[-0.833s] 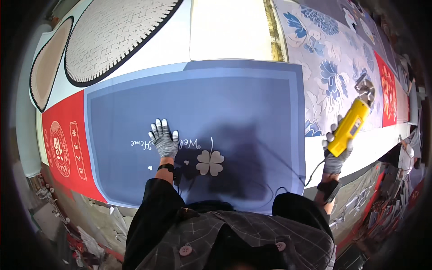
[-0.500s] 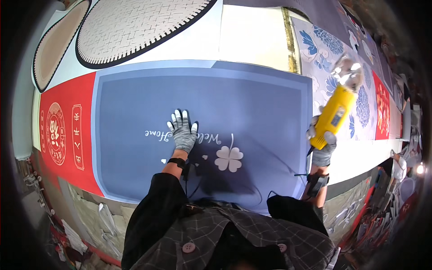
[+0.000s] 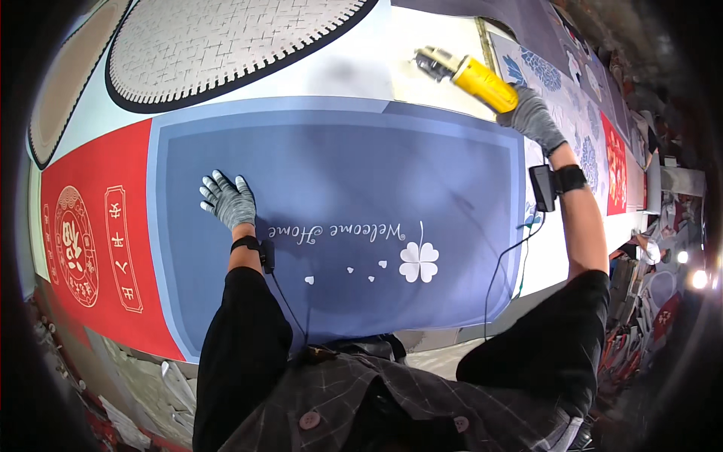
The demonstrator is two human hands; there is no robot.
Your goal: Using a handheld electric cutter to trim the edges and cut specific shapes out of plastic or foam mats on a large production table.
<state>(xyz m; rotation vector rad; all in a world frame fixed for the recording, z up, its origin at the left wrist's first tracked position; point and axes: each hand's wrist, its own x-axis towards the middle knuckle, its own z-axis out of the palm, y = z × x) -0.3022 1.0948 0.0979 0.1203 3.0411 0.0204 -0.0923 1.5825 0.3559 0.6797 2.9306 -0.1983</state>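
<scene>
In the head view a blue-grey mat point(image 3: 324, 166) lies flat, with pale lettering, small hearts and a white four-leaf clover printed on it. My left hand point(image 3: 229, 200), in a grey striped glove, rests palm down on its left half with the fingers spread. At the upper right, my gloved right hand point(image 3: 532, 119) grips a yellow handheld power tool point(image 3: 486, 84) by its body. The tool's dark and metallic head point(image 3: 438, 63) points left, above white material past the mat's far edge. Motion blurs that head, so its exact shape cannot be made out.
Red printed mats point(image 3: 102, 233) flank the blue one on the left and far right. Beyond it lie a large cream oval-edged piece point(image 3: 226, 49) and a blue floral sheet point(image 3: 538, 71). A dark cable point(image 3: 493, 279) hangs near my right arm.
My right hand has carried the power tool from the mat's right edge to beyond its far edge, swinging the head leftward. My left hand has slid left across the mat, uncovering the lettering.
</scene>
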